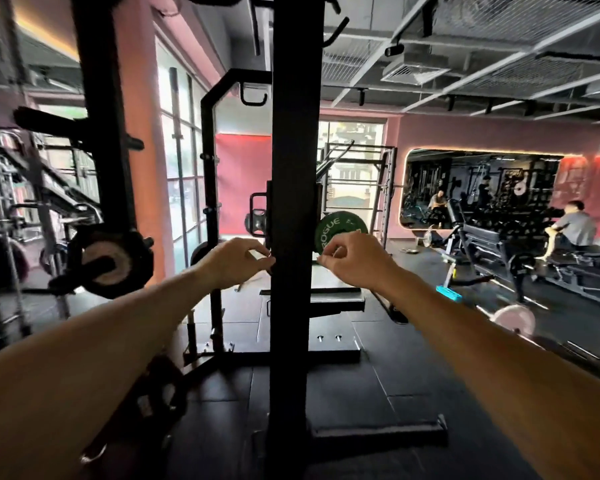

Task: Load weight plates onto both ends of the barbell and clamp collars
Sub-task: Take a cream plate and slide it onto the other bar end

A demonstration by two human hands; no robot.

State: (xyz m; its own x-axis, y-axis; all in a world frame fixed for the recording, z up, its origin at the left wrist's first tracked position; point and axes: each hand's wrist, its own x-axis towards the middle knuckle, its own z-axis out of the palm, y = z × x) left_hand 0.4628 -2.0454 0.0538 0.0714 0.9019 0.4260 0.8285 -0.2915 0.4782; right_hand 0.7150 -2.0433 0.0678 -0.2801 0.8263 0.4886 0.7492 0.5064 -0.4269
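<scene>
A black rack upright (293,188) stands straight ahead of me. My left hand (234,263) reaches to its left edge, thumb and forefinger pinched at a small dark knob (272,269); whether it grips the knob I cannot tell. At the upright's right edge my right hand (352,261) is also pinched, with nothing visible between the fingertips. Behind the upright, a green Rogue weight plate (336,227) shows just above my right hand. On the left, a black plate (110,265) hangs on a storage peg. A blurred dark barbell end (153,407) lies under my left forearm.
A second rack (210,209) and a flat bench (312,299) stand beyond the upright. A pale pink plate (515,317) lies low at the right. A person (570,230) sits among benches and machines by a wall mirror (482,188). The floor is black rubber.
</scene>
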